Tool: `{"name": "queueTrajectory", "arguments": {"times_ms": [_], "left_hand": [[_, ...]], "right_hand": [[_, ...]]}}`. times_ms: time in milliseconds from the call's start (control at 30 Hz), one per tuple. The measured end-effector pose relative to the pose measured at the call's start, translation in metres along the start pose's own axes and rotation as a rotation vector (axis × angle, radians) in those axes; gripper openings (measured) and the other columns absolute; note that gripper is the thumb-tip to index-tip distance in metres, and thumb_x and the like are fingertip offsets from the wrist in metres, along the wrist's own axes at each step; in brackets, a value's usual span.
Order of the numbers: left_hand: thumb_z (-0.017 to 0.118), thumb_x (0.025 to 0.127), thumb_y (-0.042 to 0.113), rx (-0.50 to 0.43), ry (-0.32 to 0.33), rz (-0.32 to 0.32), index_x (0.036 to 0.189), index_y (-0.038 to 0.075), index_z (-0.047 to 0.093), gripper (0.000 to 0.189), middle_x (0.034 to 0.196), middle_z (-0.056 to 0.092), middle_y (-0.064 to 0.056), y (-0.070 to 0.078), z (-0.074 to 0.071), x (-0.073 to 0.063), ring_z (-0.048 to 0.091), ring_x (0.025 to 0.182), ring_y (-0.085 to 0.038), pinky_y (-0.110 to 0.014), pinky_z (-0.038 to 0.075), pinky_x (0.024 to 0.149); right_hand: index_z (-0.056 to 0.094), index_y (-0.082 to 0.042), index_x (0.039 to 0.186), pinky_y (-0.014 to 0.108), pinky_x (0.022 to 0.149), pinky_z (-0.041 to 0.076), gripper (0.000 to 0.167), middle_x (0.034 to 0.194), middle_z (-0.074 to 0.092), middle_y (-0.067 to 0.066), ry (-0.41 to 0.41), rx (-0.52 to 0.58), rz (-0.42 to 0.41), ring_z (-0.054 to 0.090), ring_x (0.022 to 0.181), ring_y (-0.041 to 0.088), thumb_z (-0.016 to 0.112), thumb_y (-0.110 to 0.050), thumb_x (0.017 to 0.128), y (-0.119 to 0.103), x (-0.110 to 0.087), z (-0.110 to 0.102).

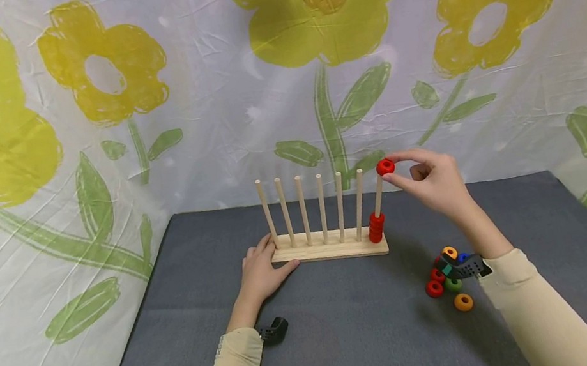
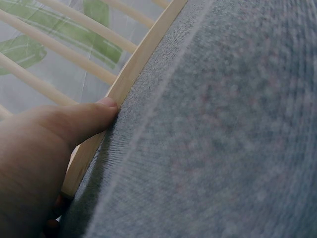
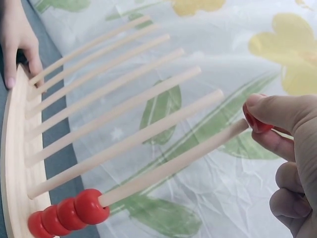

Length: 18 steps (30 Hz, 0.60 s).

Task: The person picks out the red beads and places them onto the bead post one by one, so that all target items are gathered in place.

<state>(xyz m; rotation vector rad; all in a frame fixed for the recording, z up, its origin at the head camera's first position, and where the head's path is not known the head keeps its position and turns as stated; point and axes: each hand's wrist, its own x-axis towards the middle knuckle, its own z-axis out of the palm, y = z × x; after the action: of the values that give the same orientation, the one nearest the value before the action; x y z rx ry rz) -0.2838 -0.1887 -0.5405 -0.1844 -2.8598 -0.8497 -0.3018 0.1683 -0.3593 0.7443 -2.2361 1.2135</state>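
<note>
A wooden peg stand (image 1: pixel 334 251) with several upright pegs is on the dark cloth. My left hand (image 1: pixel 259 273) grips its left end, the thumb (image 2: pixel 94 116) along the front edge and the fingers round the far side. Between thumb and fingertips, my right hand (image 1: pixel 435 178) pinches a red bead (image 1: pixel 385 167) at the top of the rightmost peg (image 3: pixel 173 166). In the right wrist view, that bead is right at the peg's tip. Several red beads (image 3: pixel 81 212) are stacked at the bottom of the same peg; the other pegs are bare.
Below the right forearm lie loose beads: orange (image 1: pixel 463 302), red (image 1: pixel 434 289), green (image 1: pixel 453 285) and blue (image 1: pixel 463 257), partly hidden by the black wrist camera (image 1: pixel 462 267). Behind the table (image 1: pixel 355 341) hangs a flower-patterned curtain (image 1: pixel 214 125).
</note>
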Motion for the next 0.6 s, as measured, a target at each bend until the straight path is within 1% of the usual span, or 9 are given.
{"name": "queueTrajectory", "arguments": {"times_ms": [100, 167, 267, 433, 533, 600], "left_hand": [[0.075, 0.089, 0.052, 0.001, -0.002, 0.0, 0.149, 0.002, 0.051, 0.082, 0.158, 0.037, -0.016, 0.0, 0.0, 0.0, 0.043, 0.127, -0.039, -0.055, 0.033, 0.1], [0.075, 0.089, 0.052, 0.003, -0.003, 0.001, 0.15, 0.002, 0.05, 0.082, 0.158, 0.037, -0.016, 0.001, -0.001, 0.0, 0.043, 0.127, -0.039, -0.055, 0.033, 0.099], [0.075, 0.089, 0.052, 0.002, -0.002, 0.002, 0.15, 0.002, 0.05, 0.083, 0.158, 0.038, -0.017, 0.001, -0.001, 0.0, 0.043, 0.126, -0.039, -0.055, 0.033, 0.099], [0.076, 0.089, 0.052, -0.003, 0.002, 0.003, 0.15, 0.002, 0.05, 0.083, 0.158, 0.038, -0.017, 0.001, -0.001, 0.0, 0.043, 0.127, -0.039, -0.055, 0.033, 0.099], [0.076, 0.089, 0.051, -0.006, 0.004, 0.003, 0.15, 0.002, 0.05, 0.082, 0.158, 0.038, -0.017, 0.001, -0.001, 0.0, 0.043, 0.127, -0.039, -0.055, 0.033, 0.099], [0.076, 0.089, 0.051, -0.008, 0.003, 0.003, 0.15, 0.002, 0.05, 0.082, 0.158, 0.038, -0.017, 0.001, -0.001, -0.001, 0.043, 0.127, -0.039, -0.055, 0.033, 0.099]], "right_hand": [[0.077, -0.008, 0.118, 0.029, 0.041, 0.017, 0.033, 0.047, 0.028, 0.003, -0.003, -0.012, 0.007, 0.018, 0.042, -0.005, 0.084, -0.006, 0.085, 0.014, 0.002, 0.001], [0.077, -0.012, 0.118, 0.029, 0.041, 0.018, 0.033, 0.047, 0.029, 0.002, -0.006, -0.013, 0.014, 0.019, 0.042, -0.002, 0.084, -0.01, 0.086, 0.018, 0.004, 0.002], [0.077, -0.013, 0.119, 0.029, 0.041, 0.019, 0.033, 0.047, 0.029, 0.001, -0.007, -0.009, 0.019, 0.019, 0.041, 0.0, 0.084, -0.013, 0.086, 0.02, 0.005, 0.003], [0.077, -0.008, 0.118, 0.028, 0.042, 0.018, 0.032, 0.047, 0.028, 0.004, -0.014, 0.0, 0.017, 0.018, 0.042, -0.003, 0.084, -0.007, 0.086, 0.017, 0.007, 0.005], [0.076, -0.002, 0.117, 0.028, 0.042, 0.017, 0.031, 0.047, 0.027, 0.008, -0.02, 0.017, 0.02, 0.016, 0.043, -0.004, 0.082, -0.001, 0.086, 0.008, 0.007, 0.005], [0.075, 0.001, 0.116, 0.028, 0.042, 0.017, 0.03, 0.048, 0.027, 0.009, -0.026, 0.031, 0.032, 0.015, 0.043, -0.002, 0.08, 0.001, 0.086, 0.0, 0.006, 0.005]]}}
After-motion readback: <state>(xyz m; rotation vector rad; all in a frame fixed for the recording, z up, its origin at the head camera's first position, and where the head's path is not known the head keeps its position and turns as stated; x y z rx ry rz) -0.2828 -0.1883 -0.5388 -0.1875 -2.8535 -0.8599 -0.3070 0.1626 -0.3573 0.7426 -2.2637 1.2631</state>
